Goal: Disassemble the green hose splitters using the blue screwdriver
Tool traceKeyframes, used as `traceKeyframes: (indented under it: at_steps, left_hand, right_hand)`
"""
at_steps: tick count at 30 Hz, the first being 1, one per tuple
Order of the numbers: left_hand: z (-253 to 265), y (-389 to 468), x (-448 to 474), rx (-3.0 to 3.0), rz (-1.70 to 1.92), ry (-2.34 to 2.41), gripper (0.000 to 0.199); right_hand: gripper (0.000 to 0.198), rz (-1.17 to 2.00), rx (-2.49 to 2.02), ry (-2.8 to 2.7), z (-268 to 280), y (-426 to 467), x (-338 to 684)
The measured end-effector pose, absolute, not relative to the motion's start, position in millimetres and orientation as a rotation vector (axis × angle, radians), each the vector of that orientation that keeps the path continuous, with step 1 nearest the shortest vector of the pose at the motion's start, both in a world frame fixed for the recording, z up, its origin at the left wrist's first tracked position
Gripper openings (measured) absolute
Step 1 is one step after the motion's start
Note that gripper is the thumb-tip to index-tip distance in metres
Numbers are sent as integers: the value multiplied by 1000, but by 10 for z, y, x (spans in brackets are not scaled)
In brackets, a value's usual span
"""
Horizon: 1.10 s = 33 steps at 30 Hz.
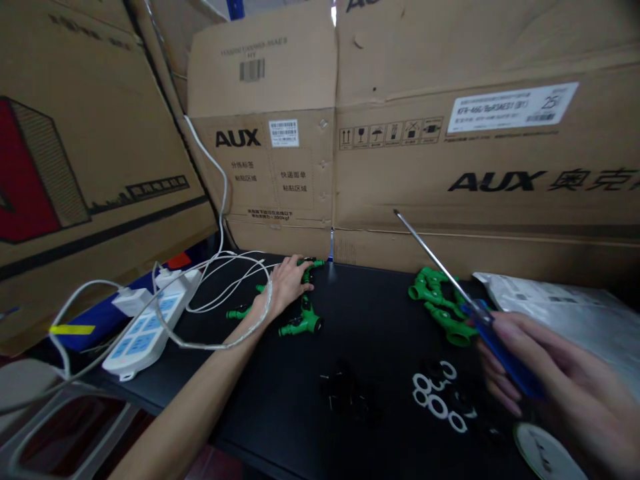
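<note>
My left hand (286, 283) reaches to the back of the black table, its thumb and fingers closed around a green hose fitting (314, 266), which they partly hide. Nearer to me, another green branched fitting (301, 322) with a black end lies beside the wrist. More green pieces (239, 312) show on the forearm's other side. In the air at the right, my right hand (525, 360) is wrapped round the blue handle of a screwdriver (434, 257), whose metal shaft points up and leftward. Beyond that hand lies a pile of green fittings (445, 303).
White rings (437, 405) lie among black parts, with a dark heap of small black parts (347, 393) further left. A white power strip (153, 327) and looping cables stand left. Cardboard boxes (390, 167) wall the back; a silvery plastic bag (560, 313) lies right. A round lid (547, 452) is nearest.
</note>
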<state>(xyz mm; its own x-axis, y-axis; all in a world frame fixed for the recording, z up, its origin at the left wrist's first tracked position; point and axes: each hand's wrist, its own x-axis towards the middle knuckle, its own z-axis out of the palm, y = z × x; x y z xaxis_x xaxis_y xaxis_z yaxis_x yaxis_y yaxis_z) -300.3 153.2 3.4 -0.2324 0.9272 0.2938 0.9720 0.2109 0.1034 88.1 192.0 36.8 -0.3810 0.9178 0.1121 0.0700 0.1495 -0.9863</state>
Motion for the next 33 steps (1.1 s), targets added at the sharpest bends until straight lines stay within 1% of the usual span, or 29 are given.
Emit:
traceKeyframes:
  at_steps: [1,4,8,10,13,14,18,21,25,27,30,33]
  left_hand:
    - [43,1559,-3018,-1867,-361,-2300,39]
    - [34,1586,-3055,-1943,-299,-2266,23]
    - [-2,1603,-3096,-2017,-308,-2197,19]
    - [1,1629,-3093,-2080,-313,-2152,26]
    - [43,1679,-3034,-2225,-294,-2080,49]
    - [61,1699,-3002,-2274,-283,-2059,54]
    - [109,1831,-2883,-2445,-246,-2014,57]
    - [113,1980,-2846,-2542,-241,-2024,49]
    - [118,2095,-2804,-2575,-306,-2079,24]
    - [146,2053,-2727,-2556,-374,-2089,20]
    - [208,1866,-2501,-2542,-611,-2073,27]
    - [252,1626,-2226,-2675,-1293,-2248,31]
  right_hand:
    - [42,1422,-920,-1661,451,1936,760]
    - [40,1532,-836,-1683,545,1978,539]
    - [36,1622,-772,-1556,472,2004,523]
    - [36,1639,-795,-1520,446,2012,566]
    - [38,1620,-832,-1538,439,2035,635]
    - [38,1622,-830,-1535,438,2046,655]
    - [35,1660,-803,-1487,424,2081,712]
    - [31,1668,-812,-1520,431,2079,728]
    - [28,1680,-792,-1518,457,2065,729]
    - [27,1709,-773,-1501,464,2066,729]
    - [26,1750,-776,-1453,459,2076,727]
    - [25,1750,-740,-1415,436,2094,720]
